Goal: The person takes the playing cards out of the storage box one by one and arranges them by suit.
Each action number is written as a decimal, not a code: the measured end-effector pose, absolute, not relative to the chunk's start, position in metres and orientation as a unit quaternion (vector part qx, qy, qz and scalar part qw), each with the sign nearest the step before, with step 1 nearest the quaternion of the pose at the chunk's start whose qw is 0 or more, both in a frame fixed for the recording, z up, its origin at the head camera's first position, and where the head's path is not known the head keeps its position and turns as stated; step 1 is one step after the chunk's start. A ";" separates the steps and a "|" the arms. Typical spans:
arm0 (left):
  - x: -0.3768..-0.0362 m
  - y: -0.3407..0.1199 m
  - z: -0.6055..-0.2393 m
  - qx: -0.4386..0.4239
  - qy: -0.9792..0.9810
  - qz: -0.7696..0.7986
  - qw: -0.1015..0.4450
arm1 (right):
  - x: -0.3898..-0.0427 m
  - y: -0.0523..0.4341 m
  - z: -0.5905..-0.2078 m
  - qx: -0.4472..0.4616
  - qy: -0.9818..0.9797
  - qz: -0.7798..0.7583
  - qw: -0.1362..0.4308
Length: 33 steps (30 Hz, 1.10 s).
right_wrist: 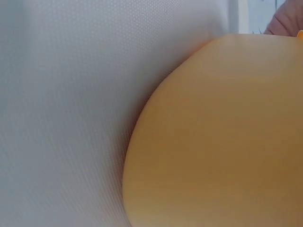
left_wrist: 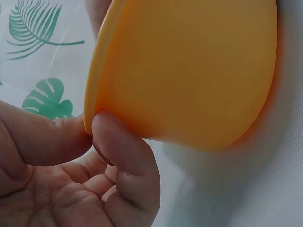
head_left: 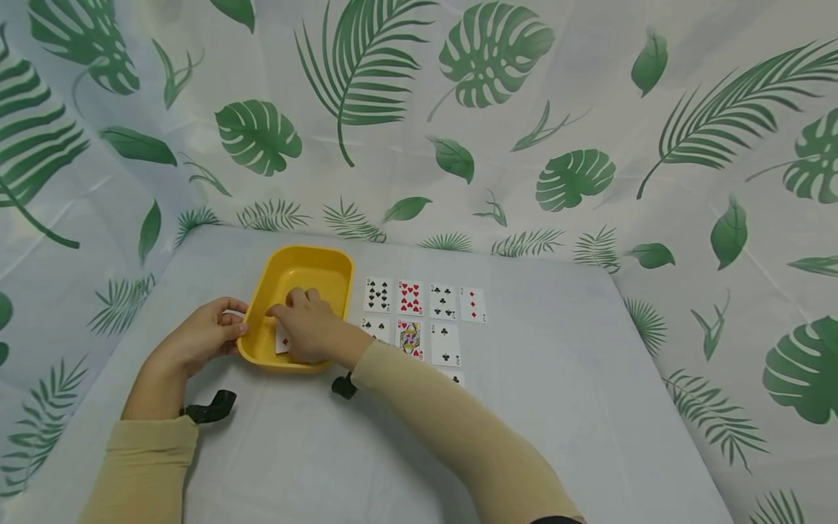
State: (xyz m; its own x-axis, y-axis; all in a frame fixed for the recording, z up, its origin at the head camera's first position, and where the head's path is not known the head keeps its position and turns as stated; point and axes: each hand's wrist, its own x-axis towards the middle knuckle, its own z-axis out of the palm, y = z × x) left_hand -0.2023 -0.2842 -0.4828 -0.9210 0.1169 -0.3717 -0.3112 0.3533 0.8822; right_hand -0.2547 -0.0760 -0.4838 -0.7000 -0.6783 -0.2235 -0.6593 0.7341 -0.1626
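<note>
Counts, head view:
- 1 yellow tray (head_left: 278, 273), left of centre.
- 1 card (head_left: 282, 340) is seen inside the tray, mostly covered.
- 4 cards are laid in the top row (head_left: 424, 299), right of the tray.
- 3 cards are laid in the second row (head_left: 411, 338).
- 1 more card (head_left: 454, 377) is partly hidden below, by the sleeve.
- Total: 9 cards counted; more may be hidden.
- 2 hands: left hand (head_left: 199, 336), right hand (head_left: 310, 327).
- 2 black wrist mounts (head_left: 211, 407).
</note>
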 end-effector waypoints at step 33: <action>-0.200 -0.282 -0.482 -0.067 0.808 0.556 0.184 | -0.241 0.045 -0.449 -0.329 0.903 -0.259 0.094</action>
